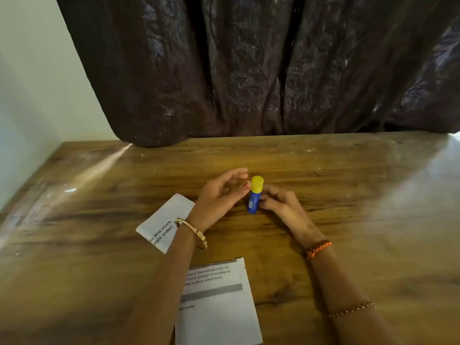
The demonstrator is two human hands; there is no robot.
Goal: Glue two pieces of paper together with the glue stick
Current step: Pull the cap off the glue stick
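A glue stick (pixel 255 198) with a blue body and a yellow cap stands upright near the middle of the wooden table (pixel 348 195). My right hand (pixel 281 204) grips its blue body from the right. My left hand (pixel 221 192) hovers just left of the cap, fingers spread, with a fingertip close to the cap. A small printed piece of paper (pixel 166 220) lies flat left of my left wrist. A larger printed piece of paper (pixel 219 302) lies flat near the table's front edge, partly under my left forearm.
A dark patterned curtain (pixel 249 70) hangs along the table's far edge. A pale wall (pixel 37 83) stands on the left. Glossy bare wood stretches to the left and right of my hands.
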